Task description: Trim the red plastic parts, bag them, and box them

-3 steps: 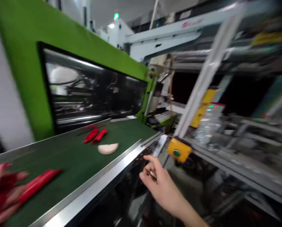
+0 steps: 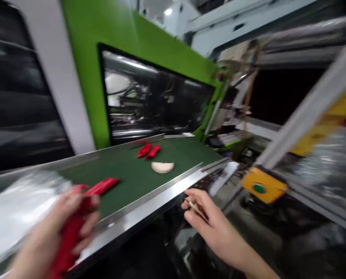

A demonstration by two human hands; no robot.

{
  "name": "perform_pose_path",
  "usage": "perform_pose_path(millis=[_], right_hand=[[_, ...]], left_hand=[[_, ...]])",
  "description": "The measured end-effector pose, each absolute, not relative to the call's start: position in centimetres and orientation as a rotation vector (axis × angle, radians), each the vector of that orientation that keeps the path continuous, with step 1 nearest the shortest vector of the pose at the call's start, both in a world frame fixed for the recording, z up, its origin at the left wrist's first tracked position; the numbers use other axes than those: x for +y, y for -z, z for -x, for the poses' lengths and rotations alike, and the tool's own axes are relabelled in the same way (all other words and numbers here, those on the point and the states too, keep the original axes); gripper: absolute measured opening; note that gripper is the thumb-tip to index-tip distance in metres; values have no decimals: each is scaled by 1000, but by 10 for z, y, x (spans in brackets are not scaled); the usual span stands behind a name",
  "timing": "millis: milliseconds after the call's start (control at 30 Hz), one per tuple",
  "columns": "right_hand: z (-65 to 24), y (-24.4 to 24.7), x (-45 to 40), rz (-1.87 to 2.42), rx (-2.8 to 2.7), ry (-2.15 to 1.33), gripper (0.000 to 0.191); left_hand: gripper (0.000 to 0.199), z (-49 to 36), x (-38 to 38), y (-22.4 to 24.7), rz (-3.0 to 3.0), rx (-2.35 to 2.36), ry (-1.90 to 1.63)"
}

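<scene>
Red piece [image 2: 69, 236], blurred, in left fingers [image 2: 88, 225]; thin pale stick [image 2: 196, 209], slanted, in right fingers [image 2: 198, 193].

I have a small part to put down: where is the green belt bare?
Bare belt shows between the pale crescent and the far end, and between the crescent and the red piece by the left hand. The near left is crowded with that hand and blurred clear plastic.

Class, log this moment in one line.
left hand: holding red item, blurred | right hand: holding thin stick-like item | green surface: red pieces, pale crescent
</scene>
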State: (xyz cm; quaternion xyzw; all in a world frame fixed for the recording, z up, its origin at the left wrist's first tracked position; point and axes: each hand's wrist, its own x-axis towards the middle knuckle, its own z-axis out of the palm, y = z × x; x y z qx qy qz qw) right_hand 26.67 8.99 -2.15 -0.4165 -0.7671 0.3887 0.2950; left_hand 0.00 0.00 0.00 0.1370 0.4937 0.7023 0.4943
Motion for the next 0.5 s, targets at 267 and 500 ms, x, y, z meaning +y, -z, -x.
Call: perform_pose_path(millis=[267,500], right_hand=[[-210,32,58,363,-2418,-838,37],[-188,58,27,-99,-2594,-672,41]], left_hand=[[32,-74,-84,65,-195,1125,-1611],[30,-93,-134,79,29,1057,-1760]])
